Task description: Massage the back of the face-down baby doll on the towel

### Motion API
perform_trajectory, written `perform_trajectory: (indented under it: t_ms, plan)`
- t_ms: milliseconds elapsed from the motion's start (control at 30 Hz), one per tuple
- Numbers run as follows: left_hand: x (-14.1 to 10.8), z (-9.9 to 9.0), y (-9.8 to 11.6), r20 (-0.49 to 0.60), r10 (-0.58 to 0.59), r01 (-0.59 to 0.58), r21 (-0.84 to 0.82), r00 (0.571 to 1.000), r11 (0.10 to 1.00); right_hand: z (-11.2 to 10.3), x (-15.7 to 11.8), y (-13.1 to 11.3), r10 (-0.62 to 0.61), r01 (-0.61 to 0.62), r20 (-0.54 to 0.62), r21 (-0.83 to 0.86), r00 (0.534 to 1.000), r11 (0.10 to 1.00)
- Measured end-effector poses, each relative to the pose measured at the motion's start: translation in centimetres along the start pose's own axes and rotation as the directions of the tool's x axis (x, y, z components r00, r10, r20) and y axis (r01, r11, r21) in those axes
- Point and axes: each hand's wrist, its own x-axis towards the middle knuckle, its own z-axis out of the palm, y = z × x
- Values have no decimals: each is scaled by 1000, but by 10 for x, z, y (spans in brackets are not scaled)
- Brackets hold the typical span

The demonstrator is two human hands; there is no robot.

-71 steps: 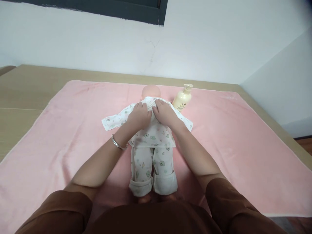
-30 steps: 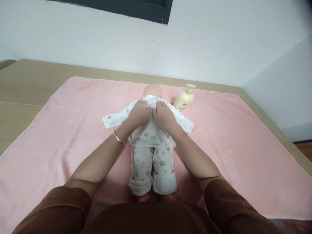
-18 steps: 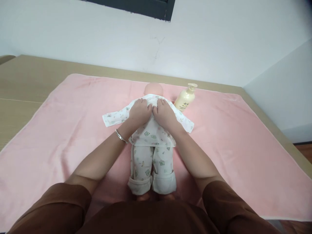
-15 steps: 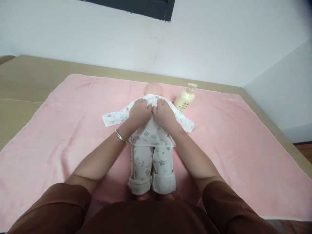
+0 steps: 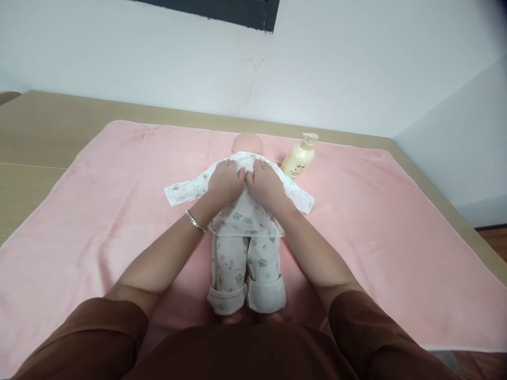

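- Beneath and around the doll (image 5: 247, 143), a pink blanket (image 5: 95, 195) covers much of the table (image 5: 47, 126), whose bare surface shows farther left.
- A patterned sleeve (image 5: 186, 191) spreads out to the left of the doll's trunk, its cuff lying on the blanket.
- The left hand (image 5: 226, 182) lies palm down over the left half of the doll's upper trunk, a silver bracelet (image 5: 195, 221) at its wrist. Its fingers are extended close together, thumb toward the midline; no cloth is seen pinched, though its underside is hidden.
- The doll lies between the forearms, its long axis running from the head, beyond the fingertips, back to the feet (image 5: 232, 319) near the person's body. It appears face down. The shirt (image 5: 243, 219) covers its trunk, and the trousers (image 5: 232, 264) have turned-up hems.
- The right hand (image 5: 266, 184) mirrors the other across the doll's midline, flat and lightly curved, with the thumbs just beside each other. Both hands seem equally near the upper trunk directly under them.
- A pump bottle (image 5: 299, 158) sits tilted in view just right of the doll's shoulder; the other sleeve (image 5: 303, 199) reaches out below it.
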Motion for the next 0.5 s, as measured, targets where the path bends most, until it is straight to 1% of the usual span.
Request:
perform_trajectory:
  t_ms: [100,200,267,400,500]
  plan:
    - [1,1,-1,3,-9,9,11,1000,1000,-1,1,0,5,-5,5,7,1000,1000]
    - [2,4,-2,-20,-19,20,14,1000,1000,-3,1,0,-1,1,-5,11,1000,1000]
    - [1,5,-3,-28,10,-9,52,1000,999,-6,2,0,-6,6,0,2,1000,1000]
    - [-5,3,2,9,118,-118,199,993,973,-12,2,0,-21,22,59,-25,998,999]
    - [-12,-2,10,4,113,-111,251,994,962,-16,1,0,-37,41,79,-49,996,998]
